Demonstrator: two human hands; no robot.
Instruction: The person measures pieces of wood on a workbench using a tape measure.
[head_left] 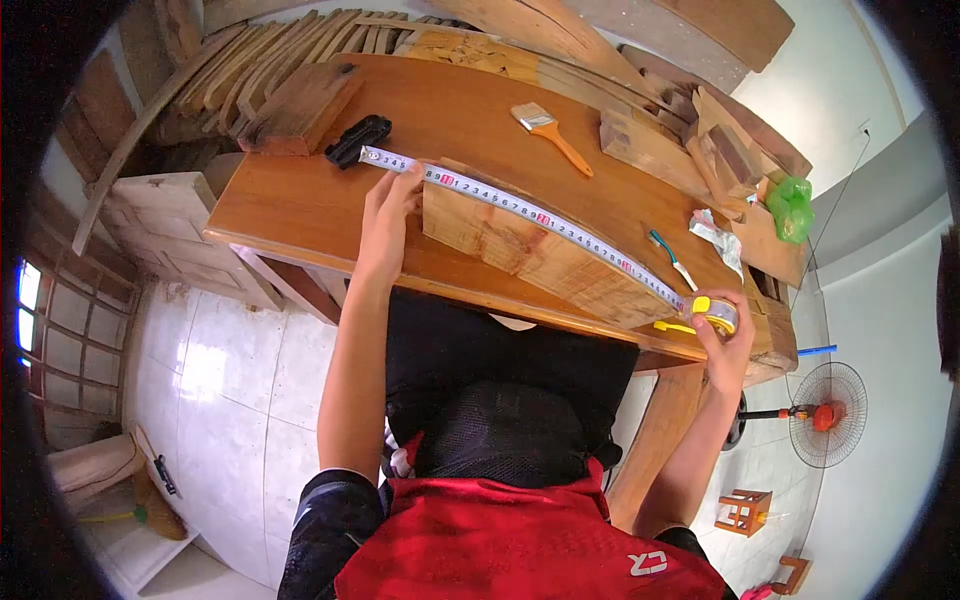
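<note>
A rough wooden block stands on the brown table near its front edge. The white blade of a tape measure stretches along the block's top edge, and its metal end sticks out past the block's left end. My left hand is closed at that end, fingertips on the blade beside the block's corner. At the block's other end, my right hand grips the yellow-and-grey tape case. A yellow strap hangs beside the case. Part of the left fingers is hidden behind the blade and block.
On the table lie a black tool, a paintbrush, a teal-and-white pen-like cutter and crumpled wrapping. Wood pieces and a green plastic bag sit to the right. A fan stands beyond.
</note>
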